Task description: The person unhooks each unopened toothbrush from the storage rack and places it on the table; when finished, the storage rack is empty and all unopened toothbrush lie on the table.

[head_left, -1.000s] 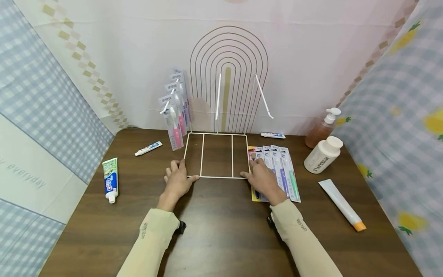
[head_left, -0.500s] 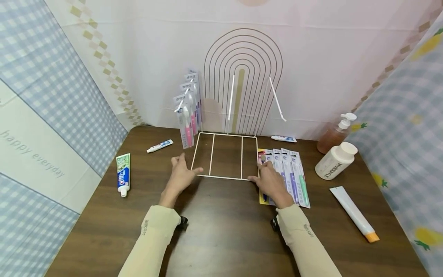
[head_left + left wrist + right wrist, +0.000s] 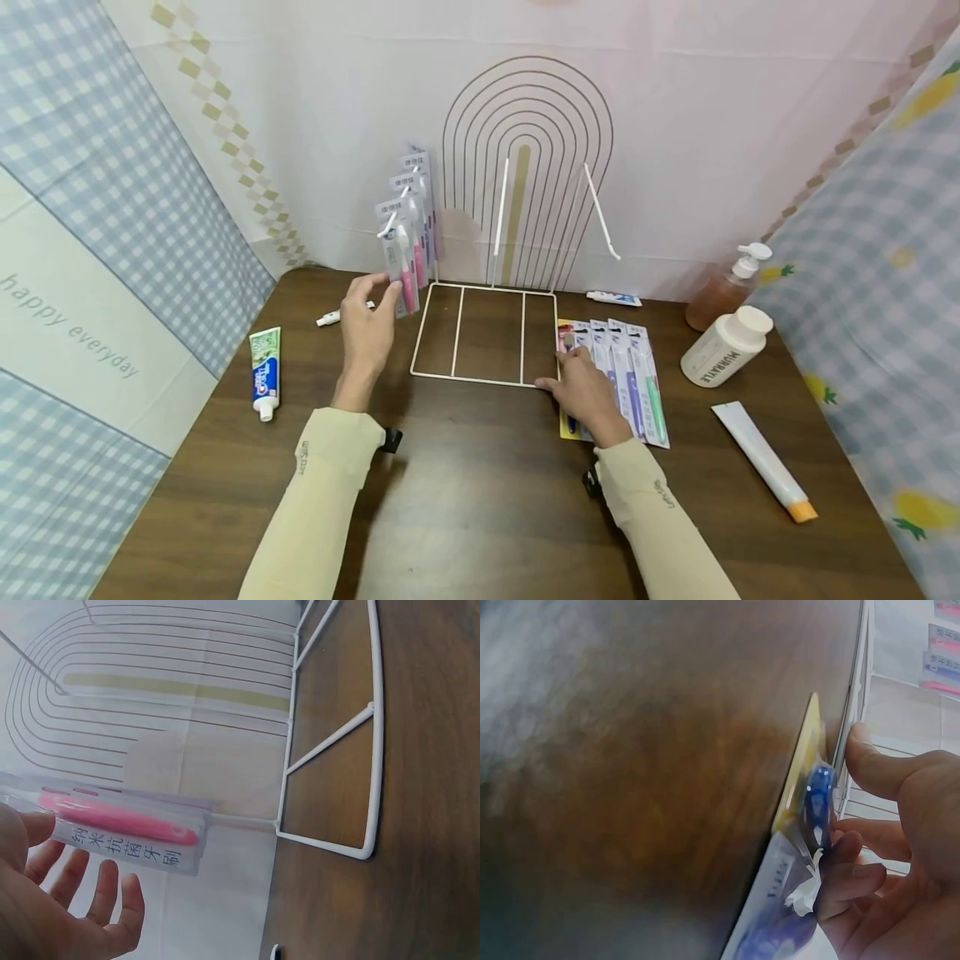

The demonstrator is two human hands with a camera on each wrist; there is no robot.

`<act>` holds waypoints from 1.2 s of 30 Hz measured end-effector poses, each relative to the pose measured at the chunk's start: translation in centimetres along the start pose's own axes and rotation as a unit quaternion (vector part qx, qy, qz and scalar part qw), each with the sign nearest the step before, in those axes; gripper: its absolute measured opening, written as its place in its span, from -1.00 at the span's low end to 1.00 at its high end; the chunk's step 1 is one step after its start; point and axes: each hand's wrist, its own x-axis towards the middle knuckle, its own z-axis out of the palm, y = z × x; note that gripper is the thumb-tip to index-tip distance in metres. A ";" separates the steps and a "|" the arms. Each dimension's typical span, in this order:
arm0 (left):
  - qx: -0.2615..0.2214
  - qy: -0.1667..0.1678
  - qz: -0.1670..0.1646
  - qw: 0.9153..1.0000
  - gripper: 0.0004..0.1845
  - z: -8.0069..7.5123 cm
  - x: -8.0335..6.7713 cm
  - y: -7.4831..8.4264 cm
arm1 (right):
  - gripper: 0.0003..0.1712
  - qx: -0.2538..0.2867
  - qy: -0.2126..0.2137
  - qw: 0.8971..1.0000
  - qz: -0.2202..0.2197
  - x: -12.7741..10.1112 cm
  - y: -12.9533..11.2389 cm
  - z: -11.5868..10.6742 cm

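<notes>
A white wire display rack [image 3: 467,380] stands on the wooden table, with three upper prongs. Several packaged toothbrushes [image 3: 407,283] hang from its left prong. At the lower left edge of the front pack, which has a pink-handled toothbrush [image 3: 120,817], my left hand [image 3: 367,329] pinches, thumb in front and the other fingers loosely bent. My right hand [image 3: 587,387] grips the rack's front right corner, its thumb [image 3: 862,754] against the wire and its fingers curled. Under and beside that hand lie several more toothbrush packs [image 3: 632,375], partly hidden.
A green-and-blue toothpaste tube [image 3: 266,371] and a small tube [image 3: 328,318] lie left. Another small tube [image 3: 613,297] lies behind the loose packs. To the right are a pump bottle [image 3: 716,292], a white bottle [image 3: 726,346] and a white tube with an orange cap [image 3: 763,460].
My left hand has left the rack's front left corner and moved up and forward to the front hanging toothbrush pack. The right hand stays at the rack corner. The head view has shifted.
</notes>
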 end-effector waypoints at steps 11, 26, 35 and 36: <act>-0.023 -0.001 0.001 1.000 -0.75 0.9 -0.3 0.7 | -0.08 -0.014 0.010 1.000 -0.001 -0.5 -0.4 -0.2; 0.019 -0.128 -0.061 0.990 -0.79 0.9 -4.5 -1.5 | -0.02 -0.003 0.000 1.000 0.005 0.0 0.0 0.3; 0.066 -0.196 -0.110 0.972 -0.77 -0.7 -5.6 -4.4 | -0.06 -0.008 0.002 1.000 0.004 -0.4 -0.5 0.1; 0.071 -0.200 -0.115 0.970 -0.77 -1.0 -5.5 -4.8 | -0.08 -0.006 -0.002 1.000 0.010 -0.7 -0.9 -0.4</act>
